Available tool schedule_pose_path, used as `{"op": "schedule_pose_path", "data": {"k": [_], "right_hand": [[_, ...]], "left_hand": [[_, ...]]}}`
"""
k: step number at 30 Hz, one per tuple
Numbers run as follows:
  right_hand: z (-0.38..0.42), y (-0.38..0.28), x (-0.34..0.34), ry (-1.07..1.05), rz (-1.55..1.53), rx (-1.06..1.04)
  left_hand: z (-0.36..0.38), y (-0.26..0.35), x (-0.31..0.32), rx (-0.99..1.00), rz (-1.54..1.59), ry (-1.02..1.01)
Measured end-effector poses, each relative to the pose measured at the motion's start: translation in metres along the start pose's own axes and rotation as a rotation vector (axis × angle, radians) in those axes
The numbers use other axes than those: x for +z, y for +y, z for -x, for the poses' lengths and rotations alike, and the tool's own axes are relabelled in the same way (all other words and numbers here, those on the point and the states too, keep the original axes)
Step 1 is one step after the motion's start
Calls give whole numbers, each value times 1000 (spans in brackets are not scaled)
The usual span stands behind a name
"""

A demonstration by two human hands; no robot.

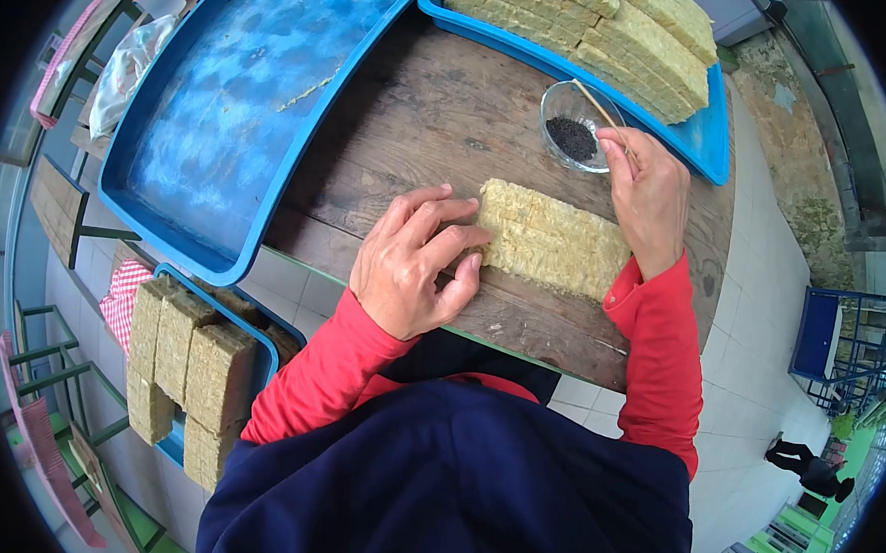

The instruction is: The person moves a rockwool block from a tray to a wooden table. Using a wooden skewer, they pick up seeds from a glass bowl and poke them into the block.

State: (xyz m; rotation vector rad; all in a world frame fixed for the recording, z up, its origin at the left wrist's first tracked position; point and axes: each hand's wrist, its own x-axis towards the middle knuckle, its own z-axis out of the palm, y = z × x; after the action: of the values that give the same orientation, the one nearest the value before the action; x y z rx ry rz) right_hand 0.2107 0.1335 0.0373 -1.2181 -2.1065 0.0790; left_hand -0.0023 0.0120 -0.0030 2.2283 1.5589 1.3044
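Note:
A pale yellow, fibrous rockwool slab (pixel 550 240) lies flat on the wooden table in front of me. My left hand (pixel 414 260) rests at its left end, fingers apart and fingertips touching the slab. Between thumb and fingers, my right hand (pixel 648 192) pinches a thin wooden stick (pixel 597 106). The stick slants up and left over a small glass bowl (pixel 585 96) of tiny black grains (pixel 572 139), which look like seeds. My right wrist is above the slab's right end and hides part of it.
A blue tray (pixel 272 202) lies on the table's left side. Another blue tray (pixel 708 155) holds stacked rockwool slabs (pixel 616 35) at the back. Brown rockwool blocks (pixel 194 349) stand in a lower tray at left. Far right, a person (pixel 809 466) is in the background.

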Motion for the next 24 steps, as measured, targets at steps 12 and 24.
{"op": "schedule_pose_path", "data": {"k": [12,24], "right_hand": [[12,-30,-1,-281,-151,45],[20,-38,-31,-286,314,99]], "left_hand": [[-1,2,-5,54,-5,-67],[2,2,-5,49,15,-80]]}}
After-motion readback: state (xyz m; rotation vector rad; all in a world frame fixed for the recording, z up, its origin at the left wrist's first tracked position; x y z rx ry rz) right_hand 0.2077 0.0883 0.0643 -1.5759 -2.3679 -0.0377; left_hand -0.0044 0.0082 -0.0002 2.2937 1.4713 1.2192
